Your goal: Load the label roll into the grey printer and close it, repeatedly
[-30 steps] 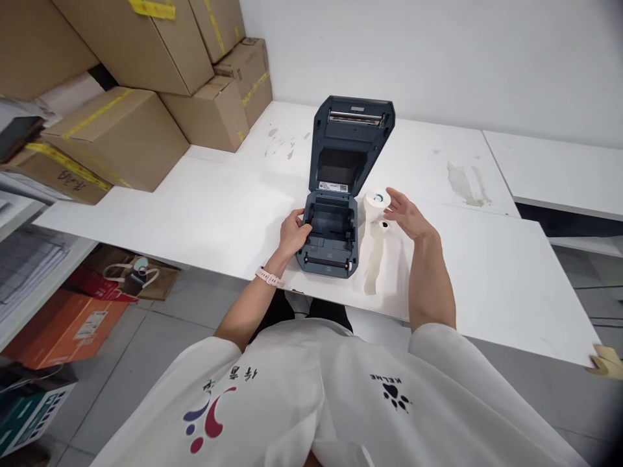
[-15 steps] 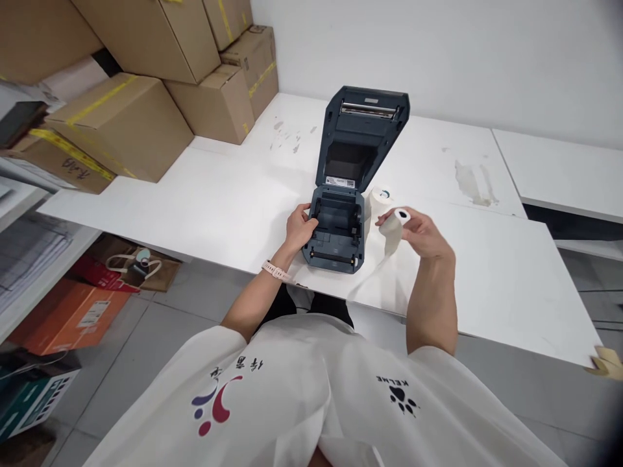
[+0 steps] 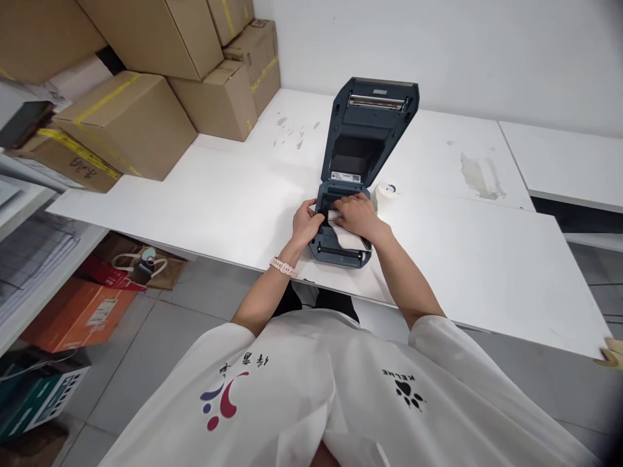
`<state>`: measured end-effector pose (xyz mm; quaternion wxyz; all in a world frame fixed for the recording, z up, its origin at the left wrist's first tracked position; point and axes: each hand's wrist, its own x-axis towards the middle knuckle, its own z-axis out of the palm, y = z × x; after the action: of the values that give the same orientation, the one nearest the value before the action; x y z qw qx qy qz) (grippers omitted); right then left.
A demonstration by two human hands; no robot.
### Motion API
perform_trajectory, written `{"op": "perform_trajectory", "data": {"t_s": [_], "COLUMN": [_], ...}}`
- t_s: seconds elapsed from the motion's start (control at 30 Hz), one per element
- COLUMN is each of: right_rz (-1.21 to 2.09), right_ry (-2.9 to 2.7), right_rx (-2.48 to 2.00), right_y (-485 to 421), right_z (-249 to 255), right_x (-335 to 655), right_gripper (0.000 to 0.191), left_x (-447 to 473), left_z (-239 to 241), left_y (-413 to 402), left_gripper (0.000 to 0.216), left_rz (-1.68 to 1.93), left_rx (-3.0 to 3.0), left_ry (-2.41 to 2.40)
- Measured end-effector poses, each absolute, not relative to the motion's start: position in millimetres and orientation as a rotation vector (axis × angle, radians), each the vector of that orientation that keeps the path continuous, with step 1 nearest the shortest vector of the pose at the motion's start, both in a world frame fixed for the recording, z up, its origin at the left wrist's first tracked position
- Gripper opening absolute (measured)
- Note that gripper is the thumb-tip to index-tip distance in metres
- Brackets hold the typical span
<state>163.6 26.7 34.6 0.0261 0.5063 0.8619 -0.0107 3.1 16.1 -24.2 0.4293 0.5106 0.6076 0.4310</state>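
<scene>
Paper roll (image 3: 341, 228) is light and soft; your right hand (image 3: 357, 217) pinches it, left hand (image 3: 306, 224) clasps the printer (image 3: 363, 139).

printer (image 3: 357, 175) on bench (image 3: 487, 259) near front edge, lid raised behind its bay, paper roll (image 3: 346, 237) in bay under right hand (image 3: 357, 216), left hand (image 3: 305, 224) at printer's left side, second roll (image 3: 386, 194) just right of printer, cardboard boxes (image 3: 146, 97) stacked far left on bench
</scene>
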Motion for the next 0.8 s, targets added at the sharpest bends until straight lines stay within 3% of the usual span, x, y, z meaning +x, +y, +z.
{"op": "perform_trajectory", "data": {"t_s": [0.3, 0.43, 0.6, 0.8], "right_rz": [-0.350, -0.279, -0.102, -0.164], "right_ry": [3.083, 3.086, 3.035, 3.019], "right_rx": [2.009, 2.022, 1.882, 1.850], "right_y": [-77.6, -108.1, -114.1, -112.4], "right_z": [11.3, -0.4, 1.7, 2.4], "right_x": [181.6, 168.0, 156.2, 160.6], "right_gripper": [0.037, 0.042, 0.055, 0.058], "left_x": [4.9, 5.3, 5.1, 4.0], "left_z": [-25.1, -19.5, -11.7, -12.7], "left_y": [12.0, 10.9, 7.7, 7.5], "left_gripper": [0.060, 0.070, 0.067, 0.068], "left_rz": [1.092, 1.041, 1.035, 1.009], "left_rx": [1.203, 1.139, 1.082, 1.093], "left_ry": [1.385, 1.217, 1.189, 1.205]}}
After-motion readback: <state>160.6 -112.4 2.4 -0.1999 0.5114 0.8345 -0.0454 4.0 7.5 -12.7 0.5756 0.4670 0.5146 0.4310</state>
